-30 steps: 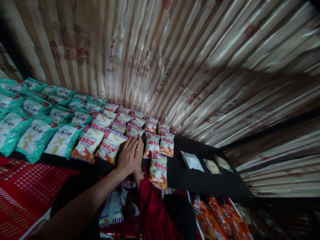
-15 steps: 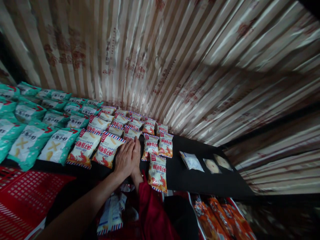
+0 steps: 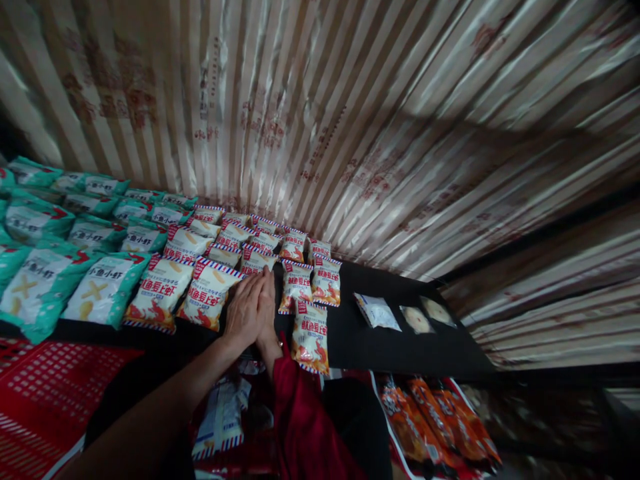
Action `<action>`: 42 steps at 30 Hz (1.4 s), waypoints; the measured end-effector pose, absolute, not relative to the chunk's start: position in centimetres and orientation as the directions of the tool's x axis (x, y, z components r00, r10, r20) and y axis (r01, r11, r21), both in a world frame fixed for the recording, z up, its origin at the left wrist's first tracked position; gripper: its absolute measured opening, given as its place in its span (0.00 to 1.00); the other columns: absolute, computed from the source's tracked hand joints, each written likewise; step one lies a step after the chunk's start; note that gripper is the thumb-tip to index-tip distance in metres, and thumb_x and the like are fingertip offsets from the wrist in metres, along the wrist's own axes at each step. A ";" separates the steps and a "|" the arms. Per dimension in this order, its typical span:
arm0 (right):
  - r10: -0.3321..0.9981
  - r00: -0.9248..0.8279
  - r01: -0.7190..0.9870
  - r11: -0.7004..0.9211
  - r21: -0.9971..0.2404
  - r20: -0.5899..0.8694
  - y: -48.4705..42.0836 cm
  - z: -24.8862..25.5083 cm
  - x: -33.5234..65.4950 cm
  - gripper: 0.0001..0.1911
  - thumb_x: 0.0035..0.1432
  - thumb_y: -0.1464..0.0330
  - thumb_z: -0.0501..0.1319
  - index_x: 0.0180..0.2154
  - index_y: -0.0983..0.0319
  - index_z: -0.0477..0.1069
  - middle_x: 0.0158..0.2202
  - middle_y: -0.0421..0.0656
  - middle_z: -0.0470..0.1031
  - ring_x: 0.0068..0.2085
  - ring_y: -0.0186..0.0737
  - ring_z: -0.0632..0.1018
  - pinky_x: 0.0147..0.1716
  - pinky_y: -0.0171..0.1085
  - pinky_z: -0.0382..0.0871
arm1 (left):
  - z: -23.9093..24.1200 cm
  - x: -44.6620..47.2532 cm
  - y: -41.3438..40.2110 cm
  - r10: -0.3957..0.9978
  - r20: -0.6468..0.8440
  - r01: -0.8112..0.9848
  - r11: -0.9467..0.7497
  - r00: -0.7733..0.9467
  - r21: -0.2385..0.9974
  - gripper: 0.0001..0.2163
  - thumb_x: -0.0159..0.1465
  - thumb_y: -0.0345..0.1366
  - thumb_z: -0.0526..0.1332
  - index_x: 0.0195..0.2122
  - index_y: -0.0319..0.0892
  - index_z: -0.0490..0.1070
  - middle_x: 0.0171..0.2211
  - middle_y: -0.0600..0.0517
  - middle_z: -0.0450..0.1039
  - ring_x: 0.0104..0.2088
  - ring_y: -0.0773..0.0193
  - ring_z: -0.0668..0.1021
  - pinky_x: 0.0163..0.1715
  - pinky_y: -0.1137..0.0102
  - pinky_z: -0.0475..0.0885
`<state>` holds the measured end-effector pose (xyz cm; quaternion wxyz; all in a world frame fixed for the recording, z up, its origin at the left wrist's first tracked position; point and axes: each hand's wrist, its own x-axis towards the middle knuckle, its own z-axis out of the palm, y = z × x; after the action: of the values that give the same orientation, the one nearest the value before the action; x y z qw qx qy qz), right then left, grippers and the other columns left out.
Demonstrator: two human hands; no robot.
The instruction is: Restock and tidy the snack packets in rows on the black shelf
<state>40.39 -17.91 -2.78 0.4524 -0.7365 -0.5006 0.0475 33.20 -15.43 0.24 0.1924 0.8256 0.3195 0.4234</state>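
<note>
My left hand (image 3: 243, 310) and my right hand (image 3: 267, 308) lie side by side with palms together and fingers stretched forward. Their fingertips reach to a white, red and orange snack bag (image 3: 257, 257); whether they touch it I cannot tell. Left of my hands stands a similar snack bag (image 3: 209, 293), close to the left hand's edge. To the right, another bag (image 3: 296, 283) is nearest my right hand, and a further one (image 3: 311, 339) leans at the shelf's front. No object shows between the palms, though their inner faces are hidden.
Teal snack bags (image 3: 103, 290) stand in rows at the left. On the black shelf (image 3: 410, 347) lie a small white packet (image 3: 377, 311) and two round wrapped items (image 3: 417, 320). Below are a red basket (image 3: 60, 393), a loose bag (image 3: 223, 417) and orange packs (image 3: 440, 427). Striped curtain (image 3: 300, 120) hangs behind.
The view has shifted a little, so the shelf and bags appear slightly further left and up. My hands keep the same pose, palms together, among the bags.
</note>
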 end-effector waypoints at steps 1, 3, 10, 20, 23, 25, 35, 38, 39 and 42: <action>0.784 0.492 0.703 -0.101 -0.705 0.378 -18.0 -2.7 40.4 0.28 0.63 0.68 0.43 0.64 0.68 0.51 0.66 0.51 0.54 0.68 0.41 0.49 0.63 0.49 0.53 | 0.3 33.2 -15.4 0.695 0.575 0.367 -0.717 0.431 0.592 0.20 0.68 0.37 0.44 0.54 0.35 0.66 0.54 0.41 0.70 0.57 0.54 0.68 0.57 0.56 0.65; 0.787 0.492 0.714 -0.120 -0.689 0.372 -18.4 -2.3 40.2 0.28 0.64 0.67 0.43 0.65 0.64 0.50 0.67 0.48 0.52 0.68 0.40 0.46 0.64 0.49 0.52 | 0.4 33.2 -15.4 0.702 0.572 0.373 -0.711 0.424 0.596 0.20 0.68 0.37 0.43 0.54 0.35 0.67 0.53 0.41 0.71 0.57 0.54 0.68 0.58 0.57 0.65; 0.731 0.551 0.715 -0.167 -0.678 0.401 -22.8 -1.0 37.9 0.30 0.64 0.70 0.46 0.66 0.65 0.46 0.67 0.53 0.49 0.67 0.44 0.51 0.62 0.52 0.56 | 0.5 33.1 -15.4 0.717 0.574 0.375 -0.697 0.396 0.611 0.19 0.68 0.37 0.44 0.53 0.37 0.68 0.52 0.42 0.72 0.58 0.54 0.68 0.58 0.54 0.65; 0.656 0.496 0.856 -0.260 -0.446 0.569 -32.0 1.4 39.7 0.27 0.65 0.70 0.47 0.65 0.60 0.49 0.67 0.52 0.49 0.67 0.48 0.52 0.59 0.57 0.58 | 0.2 32.9 -15.7 0.667 0.622 0.359 -0.745 0.410 0.562 0.18 0.68 0.36 0.46 0.53 0.37 0.68 0.53 0.43 0.71 0.61 0.53 0.64 0.58 0.53 0.64; 0.588 0.587 0.806 -0.357 -0.472 0.556 -32.8 0.6 41.7 0.27 0.65 0.63 0.50 0.63 0.63 0.53 0.66 0.57 0.50 0.66 0.53 0.54 0.58 0.59 0.57 | 0.2 32.9 -16.1 0.652 0.621 0.383 -0.758 0.435 0.528 0.17 0.67 0.34 0.48 0.52 0.35 0.68 0.54 0.41 0.70 0.63 0.51 0.61 0.59 0.52 0.63; 0.557 0.652 0.753 -0.396 -0.526 0.515 -33.0 0.1 42.7 0.31 0.64 0.58 0.51 0.63 0.66 0.53 0.65 0.59 0.52 0.65 0.54 0.55 0.58 0.59 0.57 | 0.3 32.9 -16.7 0.651 0.611 0.404 -0.759 0.451 0.510 0.17 0.66 0.33 0.49 0.52 0.34 0.69 0.56 0.40 0.68 0.64 0.50 0.60 0.59 0.51 0.63; 0.496 0.859 0.446 -0.596 -0.668 0.131 -32.4 1.6 42.8 0.43 0.57 0.49 0.52 0.65 0.68 0.48 0.57 0.60 0.67 0.54 0.58 0.73 0.48 0.50 0.67 | 0.4 32.4 -19.7 0.656 0.547 0.412 -0.754 0.520 0.512 0.17 0.63 0.27 0.49 0.50 0.36 0.70 0.56 0.42 0.68 0.59 0.54 0.66 0.57 0.56 0.67; 0.488 0.863 0.430 -0.576 -0.695 0.129 -32.5 1.5 42.5 0.44 0.56 0.48 0.52 0.65 0.68 0.48 0.58 0.60 0.65 0.56 0.58 0.71 0.49 0.50 0.66 | 0.1 32.4 -20.1 0.677 0.504 0.421 -0.732 0.537 0.535 0.17 0.63 0.28 0.49 0.50 0.36 0.70 0.55 0.43 0.69 0.58 0.55 0.68 0.57 0.57 0.67; 0.485 0.863 0.431 -0.562 -0.706 0.141 -32.5 1.3 42.5 0.44 0.56 0.48 0.52 0.65 0.68 0.48 0.59 0.60 0.64 0.56 0.58 0.70 0.50 0.50 0.65 | 0.0 32.4 -20.2 0.682 0.488 0.419 -0.726 0.545 0.545 0.17 0.63 0.28 0.49 0.50 0.36 0.71 0.54 0.43 0.70 0.58 0.55 0.68 0.57 0.58 0.67; 0.461 0.864 0.448 -0.515 -0.731 0.205 -32.6 0.6 42.2 0.44 0.55 0.48 0.52 0.64 0.69 0.49 0.62 0.60 0.60 0.58 0.58 0.68 0.53 0.50 0.63 | -0.3 32.5 -20.4 0.701 0.429 0.409 -0.695 0.570 0.592 0.17 0.63 0.28 0.49 0.50 0.37 0.71 0.54 0.44 0.70 0.57 0.56 0.68 0.57 0.59 0.68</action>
<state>42.23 -32.62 0.63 0.4179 -0.8702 -0.2609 0.0078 32.47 -20.43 -0.31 0.2194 0.8583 0.3232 0.3328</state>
